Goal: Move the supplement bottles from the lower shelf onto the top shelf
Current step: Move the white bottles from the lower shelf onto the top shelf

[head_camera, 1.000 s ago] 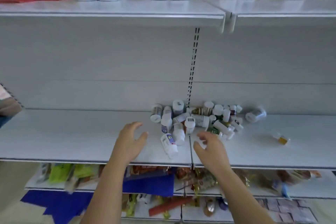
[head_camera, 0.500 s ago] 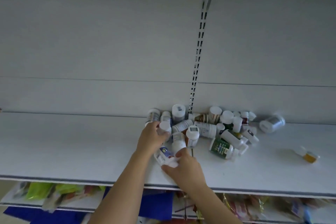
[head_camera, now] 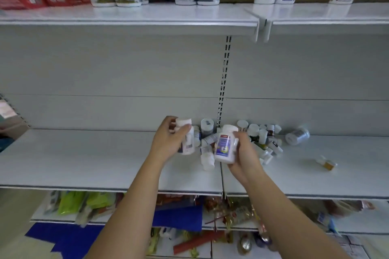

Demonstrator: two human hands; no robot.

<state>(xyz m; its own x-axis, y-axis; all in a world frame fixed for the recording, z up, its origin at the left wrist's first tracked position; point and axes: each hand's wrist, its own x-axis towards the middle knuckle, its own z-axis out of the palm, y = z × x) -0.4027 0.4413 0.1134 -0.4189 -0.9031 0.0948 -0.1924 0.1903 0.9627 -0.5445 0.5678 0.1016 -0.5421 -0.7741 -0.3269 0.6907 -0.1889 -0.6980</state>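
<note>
Lifted off lower shelf [head_camera: 84,153] since before, left hand [head_camera: 168,142] gripping white bottle [head_camera: 188,143], right hand [head_camera: 245,154] gripping blue-labelled bottle [head_camera: 224,146]

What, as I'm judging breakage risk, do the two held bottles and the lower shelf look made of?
Barcode bottle in left hand and blue-label bottle in right hand: opaque white, faint sheen, probably plastic. Lower shelf: pale, smooth, soft reflections, thin folded front edge, likely painted metal.
</note>
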